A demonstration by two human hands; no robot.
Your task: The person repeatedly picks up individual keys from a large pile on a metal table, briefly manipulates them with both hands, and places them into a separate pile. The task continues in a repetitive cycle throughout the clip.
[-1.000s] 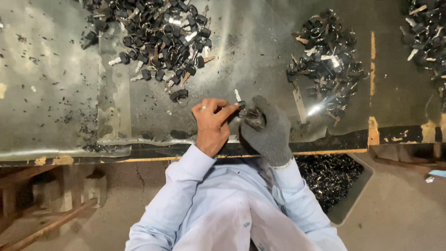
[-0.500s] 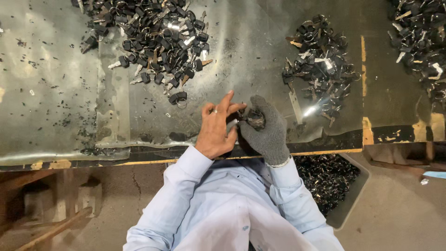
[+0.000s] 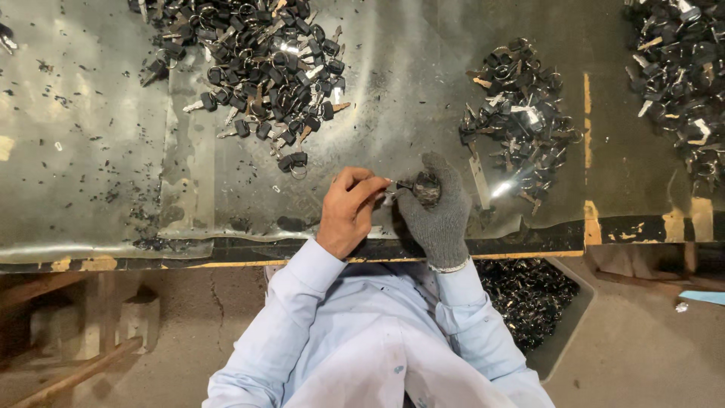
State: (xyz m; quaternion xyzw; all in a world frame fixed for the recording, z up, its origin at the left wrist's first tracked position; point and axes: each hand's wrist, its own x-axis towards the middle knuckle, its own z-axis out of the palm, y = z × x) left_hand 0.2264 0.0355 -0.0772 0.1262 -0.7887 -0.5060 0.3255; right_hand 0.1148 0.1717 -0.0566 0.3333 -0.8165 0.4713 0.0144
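A scuffed, shiny metal tabletop point(image 3: 91, 151) fills the view, dusted with black shavings. Down at its near edge, both hands meet. The bare left hand point(image 3: 349, 211) has its fingers pressed together, pinching a small metal key point(image 3: 394, 186) by its pale end. The right hand point(image 3: 438, 211), in a grey knit glove, curls its fingers around the key's dark head, right against the left fingertips. A big heap of black-headed keys point(image 3: 257, 60) lies farther back on the left, a second pile point(image 3: 521, 113) sits to the right, and a third pile point(image 3: 680, 68) is at the far right. Below the edge, a bin of dark scraps point(image 3: 529, 295) is beside the pale blue sleeve.
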